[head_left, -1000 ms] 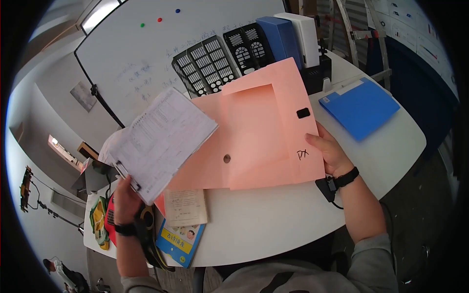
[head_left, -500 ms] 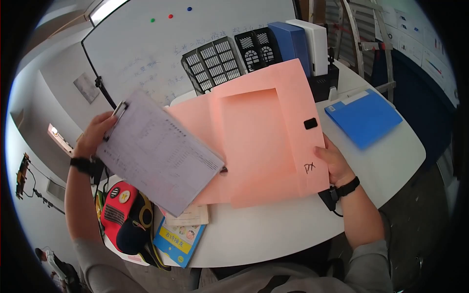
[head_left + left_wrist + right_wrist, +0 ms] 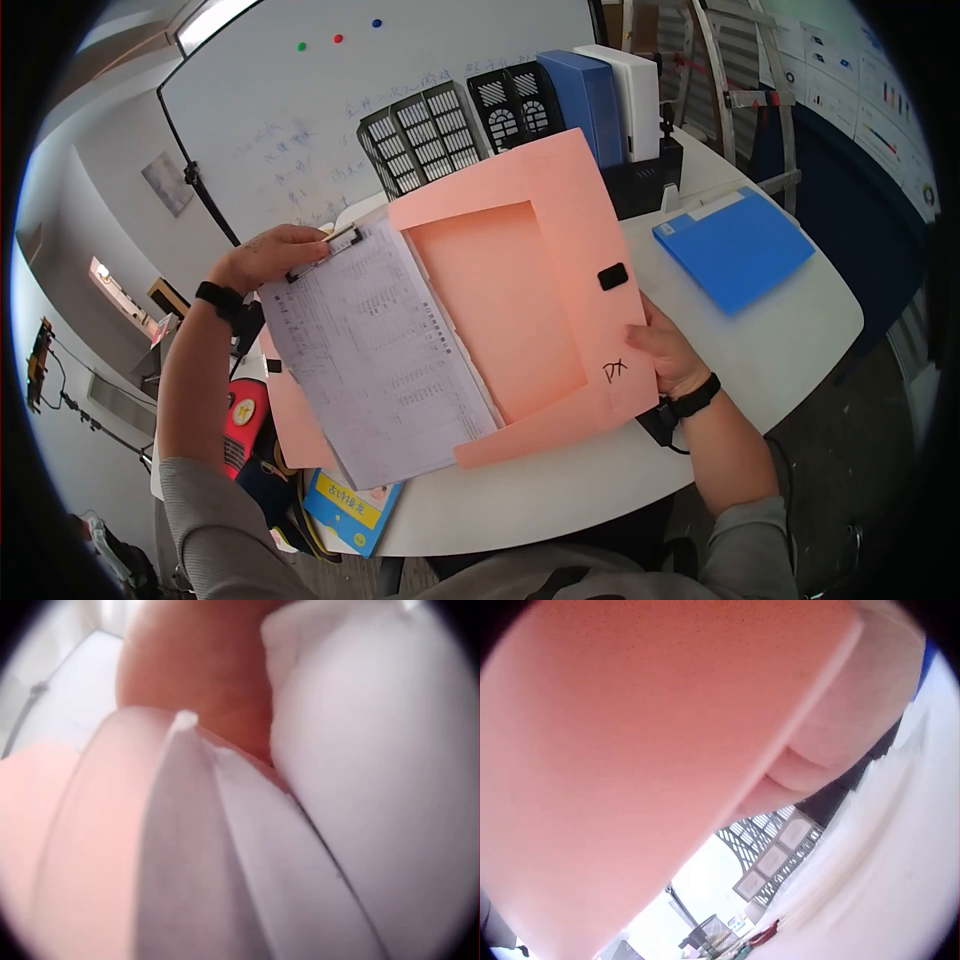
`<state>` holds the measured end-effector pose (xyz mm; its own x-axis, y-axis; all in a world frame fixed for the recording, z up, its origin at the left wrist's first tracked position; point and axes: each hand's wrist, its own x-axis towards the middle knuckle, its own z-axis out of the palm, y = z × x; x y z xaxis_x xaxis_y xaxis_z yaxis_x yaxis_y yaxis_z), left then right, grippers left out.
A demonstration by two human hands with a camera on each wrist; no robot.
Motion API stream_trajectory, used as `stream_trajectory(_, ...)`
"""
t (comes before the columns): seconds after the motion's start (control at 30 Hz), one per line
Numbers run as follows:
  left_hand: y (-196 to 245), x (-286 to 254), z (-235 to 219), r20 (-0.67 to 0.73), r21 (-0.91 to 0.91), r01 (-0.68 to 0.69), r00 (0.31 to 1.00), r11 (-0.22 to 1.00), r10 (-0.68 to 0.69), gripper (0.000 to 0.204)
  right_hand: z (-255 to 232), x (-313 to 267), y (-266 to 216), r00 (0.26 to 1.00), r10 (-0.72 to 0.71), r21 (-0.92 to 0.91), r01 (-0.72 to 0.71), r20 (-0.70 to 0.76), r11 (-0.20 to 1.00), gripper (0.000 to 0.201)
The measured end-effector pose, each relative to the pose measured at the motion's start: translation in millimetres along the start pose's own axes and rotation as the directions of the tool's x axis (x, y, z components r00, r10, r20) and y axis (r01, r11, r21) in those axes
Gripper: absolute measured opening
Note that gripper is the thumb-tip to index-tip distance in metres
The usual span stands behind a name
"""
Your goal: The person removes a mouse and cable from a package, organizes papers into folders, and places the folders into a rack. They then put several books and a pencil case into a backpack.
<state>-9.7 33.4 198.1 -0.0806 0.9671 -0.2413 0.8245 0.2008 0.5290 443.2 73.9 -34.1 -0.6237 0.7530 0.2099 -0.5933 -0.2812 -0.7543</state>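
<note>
In the head view my left hand (image 3: 262, 260) grips a stack of printed papers (image 3: 375, 360) at its top edge, beside a black clip (image 3: 345, 238). The stack lies over the left part of an opened pink document folder (image 3: 590, 240), its right edge along the folder's rectangular opening. My right hand (image 3: 672, 355) holds the folder's right edge, thumb on the front near the handwritten "PX". In the left wrist view, blurred sheets (image 3: 390, 787) fan out below the hand (image 3: 195, 667). The right wrist view shows fingers (image 3: 817, 757) behind the pink panel (image 3: 630, 750).
A blue folder (image 3: 735, 250) lies on the white table (image 3: 560, 510) at right. Black file racks (image 3: 425, 140), a blue file box (image 3: 583, 105) and a white one (image 3: 635, 100) stand at the back. A red and black bag (image 3: 243, 420) and a blue-yellow book (image 3: 350, 510) sit front left.
The left hand has risen from the papers' lower corner side to the top, turning the stack, then moved it right over the pink folder. The folder has tilted slightly in the right hand.
</note>
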Motion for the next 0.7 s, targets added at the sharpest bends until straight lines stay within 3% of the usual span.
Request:
stream_trajectory(0.1, 16.5, 9.8, 16.4, 0.023, 0.087, 0.01, 1.0, 0.996, -0.012, 0.033, 0.2, 2.2, 3.0, 0.997, -0.003, -0.019, 0.005, 0.082, 1.0, 0.079)
stream_trajectory(0.27, 32.4, 37.6, 30.3, 0.084, 0.214, -0.077, 0.995, 0.974, 0.06, 0.037, 5.6, -0.7, 7.9, 0.998, 0.02, -0.066, -0.017, 0.053, 0.998, 0.077)
stream_trajectory(0.37, 54.3, 49.2, 34.1, -0.007, 0.312, -0.117, 0.992, 0.943, 0.125, 0.033, 2.7, -0.2, 5.4, 1.0, -0.016, -0.065, 0.017, 0.01, 0.998, 0.075)
stream_trajectory(0.4, 65.9, 49.2, 32.2, -0.13, 0.339, -0.16, 0.968, 0.927, 0.215, 0.03, 2.2, 0.6, 2.9, 0.999, -0.037, -0.026, 0.037, -0.009, 0.999, 0.075)
stream_trajectory(0.43, 72.6, 46.9, 31.5, -0.248, 0.374, -0.199, 0.92, 0.906, 0.305, 0.026, 1.8, 0.5, 1.6, 0.999, -0.034, -0.03, 0.034, -0.011, 0.999, 0.075)
stream_trajectory(0.5, 66.0, 39.8, 23.1, -0.448, 0.25, -0.48, 0.713, 0.841, 0.54, 0.024, 0.6, -1.5, -0.9, 0.992, -0.094, -0.029, 0.092, -0.083, 0.995, 0.073)
stream_trajectory(0.57, 56.7, 14.0, 14.5, -0.582, 0.13, -0.565, 0.622, 0.815, 0.524, 0.027, -3.5, -3.0, -2.7, 0.986, -0.11, -0.01, 0.11, -0.125, 0.994, 0.073)
stream_trajectory(0.7, -2.5, -54.4, 21.5, -0.77, 0.187, -0.475, 0.473, 0.86, 0.429, 0.025, -2.3, -3.1, -9.1, 0.973, -0.161, 0.022, 0.166, -0.165, 0.986, 0.069)
